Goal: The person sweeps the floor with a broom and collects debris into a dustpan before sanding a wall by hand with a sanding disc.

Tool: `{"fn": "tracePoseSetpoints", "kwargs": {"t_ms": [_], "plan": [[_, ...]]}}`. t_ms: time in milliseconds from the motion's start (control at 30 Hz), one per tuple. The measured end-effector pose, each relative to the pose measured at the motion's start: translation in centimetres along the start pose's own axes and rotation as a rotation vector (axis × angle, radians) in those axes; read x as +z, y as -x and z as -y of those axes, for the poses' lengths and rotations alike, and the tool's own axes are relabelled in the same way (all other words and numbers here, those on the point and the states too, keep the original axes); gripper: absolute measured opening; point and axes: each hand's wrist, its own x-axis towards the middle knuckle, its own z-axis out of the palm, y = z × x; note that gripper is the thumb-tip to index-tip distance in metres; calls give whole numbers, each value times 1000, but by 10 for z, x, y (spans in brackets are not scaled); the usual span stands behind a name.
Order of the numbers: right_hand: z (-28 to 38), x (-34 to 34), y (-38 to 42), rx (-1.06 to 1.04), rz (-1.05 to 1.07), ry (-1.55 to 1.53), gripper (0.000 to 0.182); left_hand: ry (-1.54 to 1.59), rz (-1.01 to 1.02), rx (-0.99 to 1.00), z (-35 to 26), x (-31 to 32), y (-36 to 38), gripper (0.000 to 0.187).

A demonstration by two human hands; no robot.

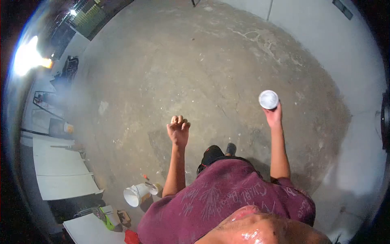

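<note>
My right hand (274,116) is closed round a white, round tub (268,99), held out at the right above the concrete floor. Its circular end faces the camera, and most of its side is hidden. Left of the middle, my left hand (178,129) is raised over the floor, with its fingers loosely curled and the thumb a little apart. Nothing shows in it, and no object is close to it.
Concrete floor (195,81) spreads ahead, with a pale wall (321,49) along the right. A white bucket (133,196) stands at lower left beside a smaller container (153,188). White panels (61,162) and a white-topped surface (91,227) line the left side.
</note>
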Motion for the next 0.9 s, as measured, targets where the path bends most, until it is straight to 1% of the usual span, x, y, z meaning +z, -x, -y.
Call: {"fn": "tracePoseSetpoints", "kwargs": {"t_ms": [33, 67, 133, 167, 233, 267, 300, 367, 400, 467, 500, 533, 600, 633, 667, 700, 733, 767, 800, 833, 867, 900], "plan": [[-4, 22, -23, 3, -12, -5, 44, 22, -71, 6, 2, 2, -11, 16], [-8, 45, -47, 29, -7, -8, 42, 0, -173, 35, 5, 13, -26, 18], [-19, 84, -92, 100, -16, -65, 44, 21, -161, 59, 15, 1, -62, 18], [-32, 89, -104, 123, -6, -63, 44, 30, -146, 58, 19, -10, -67, 18], [-45, 108, -139, 190, 41, -29, 44, -9, -83, 133, 27, -20, -105, 18], [-53, 114, -156, 217, 46, -25, 44, -5, -67, 133, 29, -25, -125, 18], [-57, 117, -175, 202, 49, -29, 44, 52, -111, 108, 30, -27, -148, 19], [-61, 122, -221, 261, -33, 24, 47, 127, -184, 61, 37, -32, -214, 20], [-59, 124, -240, 241, -40, 24, 47, 134, -170, 46, 36, -32, -251, 20], [-46, 118, -272, 296, -89, 84, 52, 81, -195, 24, 36, -30, -317, 19], [-40, 112, -287, 236, -126, 77, 54, 75, -92, 3, 34, -31, -352, 18], [-31, 109, -295, 216, -134, 87, 54, 7, -165, 8, 31, -6, -383, 18], [-9, 109, -329, 129, -170, 81, 51, -46, -102, -38, 36, -5, -458, 18], [-3, 101, -340, 82, -171, 18, 46, -45, -97, -47, 38, 4, -483, 18], [-3, 90, -337, -14, -198, 70, 42, -39, -28, -51, 38, 12, -502, 17], [4, 82, -350, -93, -189, 47, 42, -39, 33, -56, 40, 24, -535, 16], [5, 73, -360, -173, -178, 21, 43, 61, 237, -119, 46, 16, -567, 13], [13, 78, -377, -193, -208, 6, 42, -23, 185, -87, 53, 49, -593, 9], [19, 82, -387, -211, -233, -8, 41, 6, 222, -105, 66, 49, -622, 11], [18, 81, -394, -229, -230, -58, 42, -7, 175, -138, 73, 61, -640, 12], [16, 76, -412, -232, -220, -80, 42, -16, 264, -142, 81, 65, -665, 13], [14, 80, -427, -424, -298, 671, 43, 27, 294, -173, 93, 72, -690, 13]]}}
